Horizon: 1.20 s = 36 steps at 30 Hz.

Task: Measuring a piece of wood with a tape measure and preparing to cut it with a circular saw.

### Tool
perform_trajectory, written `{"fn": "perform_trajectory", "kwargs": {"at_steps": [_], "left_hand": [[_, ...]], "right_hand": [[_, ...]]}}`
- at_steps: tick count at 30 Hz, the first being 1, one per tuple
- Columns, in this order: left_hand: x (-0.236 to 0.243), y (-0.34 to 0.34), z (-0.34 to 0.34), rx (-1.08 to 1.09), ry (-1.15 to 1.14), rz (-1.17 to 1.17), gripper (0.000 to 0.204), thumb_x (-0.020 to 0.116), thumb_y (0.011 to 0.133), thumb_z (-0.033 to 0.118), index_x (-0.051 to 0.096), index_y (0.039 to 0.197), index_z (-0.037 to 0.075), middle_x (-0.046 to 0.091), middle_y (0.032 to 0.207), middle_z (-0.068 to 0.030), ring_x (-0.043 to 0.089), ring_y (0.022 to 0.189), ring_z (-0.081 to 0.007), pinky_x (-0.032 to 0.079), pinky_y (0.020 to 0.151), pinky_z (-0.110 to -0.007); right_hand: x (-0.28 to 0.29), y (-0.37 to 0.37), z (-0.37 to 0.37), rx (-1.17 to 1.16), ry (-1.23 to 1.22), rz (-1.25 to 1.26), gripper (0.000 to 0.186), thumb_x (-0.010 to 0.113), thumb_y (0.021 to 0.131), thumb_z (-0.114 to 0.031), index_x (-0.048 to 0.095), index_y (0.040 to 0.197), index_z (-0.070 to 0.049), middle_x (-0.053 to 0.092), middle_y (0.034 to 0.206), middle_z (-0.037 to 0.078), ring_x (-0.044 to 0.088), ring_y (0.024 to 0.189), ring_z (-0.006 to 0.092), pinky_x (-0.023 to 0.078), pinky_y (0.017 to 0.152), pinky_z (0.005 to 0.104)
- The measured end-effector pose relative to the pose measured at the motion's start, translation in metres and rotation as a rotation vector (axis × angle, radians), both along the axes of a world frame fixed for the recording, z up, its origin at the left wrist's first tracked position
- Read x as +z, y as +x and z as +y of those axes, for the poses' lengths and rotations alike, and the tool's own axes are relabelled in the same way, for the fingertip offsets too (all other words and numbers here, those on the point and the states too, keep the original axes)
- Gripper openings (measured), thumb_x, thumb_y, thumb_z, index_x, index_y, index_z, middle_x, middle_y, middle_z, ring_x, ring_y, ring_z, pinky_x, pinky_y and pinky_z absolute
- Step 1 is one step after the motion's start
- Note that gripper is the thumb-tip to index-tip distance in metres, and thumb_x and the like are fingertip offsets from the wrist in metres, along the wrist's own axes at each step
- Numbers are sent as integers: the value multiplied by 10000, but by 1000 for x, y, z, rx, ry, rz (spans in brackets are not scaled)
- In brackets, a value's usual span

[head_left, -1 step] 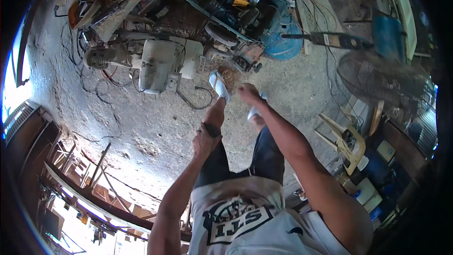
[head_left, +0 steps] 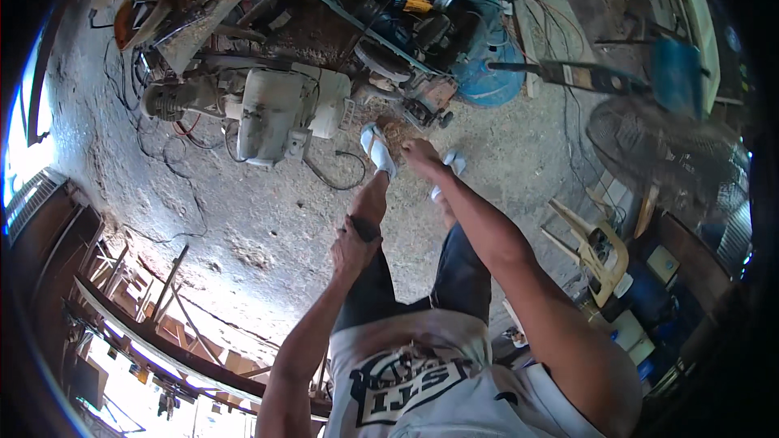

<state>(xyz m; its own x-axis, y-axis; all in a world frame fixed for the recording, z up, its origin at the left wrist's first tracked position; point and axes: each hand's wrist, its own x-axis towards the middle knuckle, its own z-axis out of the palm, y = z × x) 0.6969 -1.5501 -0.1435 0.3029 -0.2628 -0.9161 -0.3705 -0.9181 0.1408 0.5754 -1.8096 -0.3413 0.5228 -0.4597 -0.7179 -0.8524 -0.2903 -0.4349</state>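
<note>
While the left hand (head_left: 354, 245) rests curled on the knee, the right hand (head_left: 420, 151) reaches, seemingly closed, toward a heavy, rigid rusty machine part (head_left: 428, 101); grip its frame.

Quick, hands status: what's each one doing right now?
Left hand: resting on the left knee, holding nothing.
Right hand: reaching down toward the floor; grip cannot be told.

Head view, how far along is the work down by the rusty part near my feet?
Done: nothing looks finished; the rusty part sits on the floor near the grey motor. In hand: the right hand is stretched down toward the rusty part, not clearly touching it, while the left hand rests on the left knee. Left: seemingly all work on the part itself.
</note>
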Motion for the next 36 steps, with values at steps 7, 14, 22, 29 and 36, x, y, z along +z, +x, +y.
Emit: {"fn": "perform_trajectory", "kwargs": {"at_steps": [7, 14, 22, 29, 36], "left_hand": [[-1, -17, -12, 230, -32, -111, 1093, 868, 814, 450, 296, 1629, 0, 541, 1424, -305, 588, 1294, -487, 509, 1055, -582], [-3, -33, -21, 317, 22, -151, 1073, 863, 832, 434, 292, 1646, 31, 495, 1506, -272, 540, 1368, -460, 475, 1118, -555], [0, -41, -30, 366, 22, -162, 1046, 863, 824, 396, 314, 1626, 10, 511, 1462, -282, 540, 1346, -479, 470, 1103, -570], [-1, -43, -30, 354, 38, -153, 1044, 845, 843, 441, 316, 1634, 10, 534, 1451, -300, 559, 1341, -481, 470, 1111, -569], [3, -44, -30, 293, 78, -115, 986, 829, 868, 394, 322, 1630, 28, 526, 1446, -298, 579, 1311, -492, 509, 1068, -576]], "right_hand": [[-163, 120, -41, 226, -569, -135, 747, 722, 932, -541, 615, 1328, 83, 705, 1217, 318, 709, 1133, 435, 586, 960, 503], [-264, 153, -86, 366, -122, -139, 678, 742, 923, -458, 582, 1389, 8, 715, 1231, 255, 711, 1146, 380, 589, 947, 469], [-243, 137, -116, 33, -80, -270, 482, 713, 908, -405, 672, 1193, -18, 740, 1057, 281, 724, 1032, 450, 590, 848, 522], [-155, 99, -109, -193, 68, -235, 432, 751, 841, -413, 712, 934, 7, 721, 766, 204, 727, 748, 335, 531, 702, 478], [-78, 74, -66, -248, 115, -456, 455, 710, 908, -301, 648, 1221, 23, 737, 952, 244, 727, 898, 388, 553, 805, 489]]}}
